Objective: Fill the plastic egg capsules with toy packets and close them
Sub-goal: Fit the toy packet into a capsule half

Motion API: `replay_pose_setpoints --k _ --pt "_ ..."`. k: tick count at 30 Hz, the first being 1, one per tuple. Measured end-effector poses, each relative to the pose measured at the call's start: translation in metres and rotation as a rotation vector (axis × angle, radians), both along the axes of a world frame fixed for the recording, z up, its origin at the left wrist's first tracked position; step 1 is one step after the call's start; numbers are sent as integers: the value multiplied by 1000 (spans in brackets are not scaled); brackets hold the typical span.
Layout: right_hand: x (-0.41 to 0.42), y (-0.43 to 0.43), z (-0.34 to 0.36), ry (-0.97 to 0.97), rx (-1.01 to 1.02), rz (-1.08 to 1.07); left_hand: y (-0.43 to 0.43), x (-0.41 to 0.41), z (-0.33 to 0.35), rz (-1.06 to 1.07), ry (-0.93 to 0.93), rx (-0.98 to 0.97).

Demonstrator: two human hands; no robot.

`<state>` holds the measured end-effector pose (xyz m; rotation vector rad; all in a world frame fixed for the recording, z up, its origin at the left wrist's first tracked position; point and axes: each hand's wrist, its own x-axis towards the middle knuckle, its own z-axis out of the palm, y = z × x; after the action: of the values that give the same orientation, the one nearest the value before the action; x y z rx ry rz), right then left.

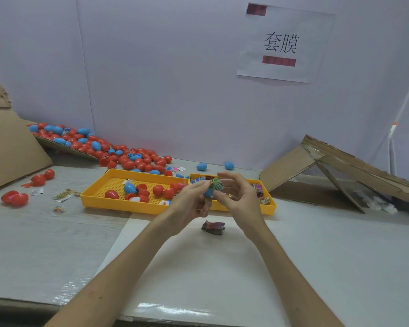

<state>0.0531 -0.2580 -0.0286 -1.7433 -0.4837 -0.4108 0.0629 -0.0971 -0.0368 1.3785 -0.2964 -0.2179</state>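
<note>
My left hand (191, 201) grips a blue egg capsule half (208, 192) in front of the yellow trays. My right hand (237, 194) pinches a green toy packet (216, 185) at the top of that half. A dark folded packet (213, 227) lies on the white board just below my hands. The left yellow tray (97, 197) holds red and blue egg capsules (157, 190). The right yellow tray (270, 206) holds several toy packets (258, 190).
A big heap of red and blue eggs (99, 145) lies at the back left on a cardboard ramp. Loose red eggs (15, 198) and small packets (65, 195) sit on the left. Two blue eggs (229, 165) rest by the wall. Folded cardboard (335, 168) stands on the right.
</note>
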Motion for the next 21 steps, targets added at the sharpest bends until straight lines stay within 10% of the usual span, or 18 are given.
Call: replay_pose_setpoints --k 21 --pt "-4 8 -2 -90 51 -5 -7 -6 4 50 37 14"
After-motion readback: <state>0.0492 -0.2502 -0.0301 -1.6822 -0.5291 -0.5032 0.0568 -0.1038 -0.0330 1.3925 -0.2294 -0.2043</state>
